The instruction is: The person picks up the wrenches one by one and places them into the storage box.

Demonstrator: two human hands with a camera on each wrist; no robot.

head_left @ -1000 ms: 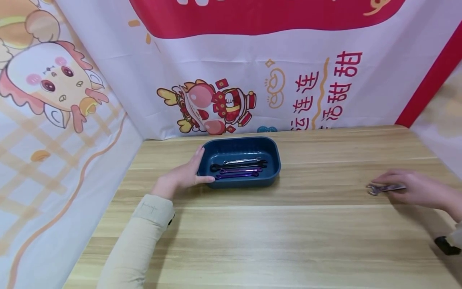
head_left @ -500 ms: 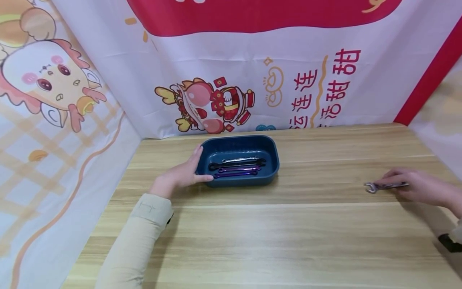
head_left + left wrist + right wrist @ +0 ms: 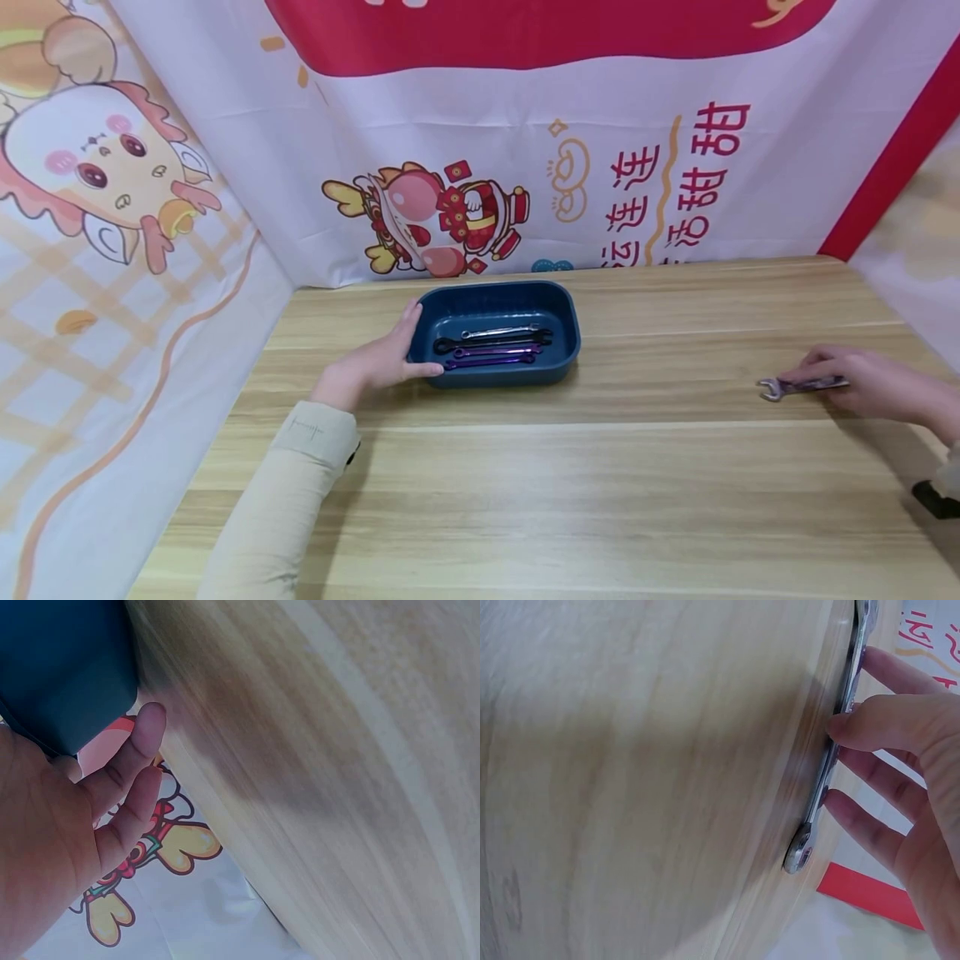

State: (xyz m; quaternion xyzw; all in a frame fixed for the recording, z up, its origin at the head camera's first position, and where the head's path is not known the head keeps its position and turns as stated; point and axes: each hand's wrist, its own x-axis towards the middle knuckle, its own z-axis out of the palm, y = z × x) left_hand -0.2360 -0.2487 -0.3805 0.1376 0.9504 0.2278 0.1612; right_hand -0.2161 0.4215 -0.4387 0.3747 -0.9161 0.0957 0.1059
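In the head view a dark blue plastic box stands on the table. Inside lie several wrenches: a small silver wrench, a black wrench and purple wrenches. My left hand rests against the box's left end, thumb along the front corner, fingers extended along the outer side. Far to the right, my right hand pinches a silver combination wrench between thumb and fingers. Its open end points left; the right wrist view shows its ring end close to the tabletop. Whether it touches the table I cannot tell.
The wooden table runs up to a printed cloth hanging behind it. Another printed cloth hangs along the left side. A wide stretch of tabletop separates the box from my right hand.
Over the first half second my right hand shifts slightly right with the wrench, which turns a little; since then it hardly moves. The left hand stays at the box.
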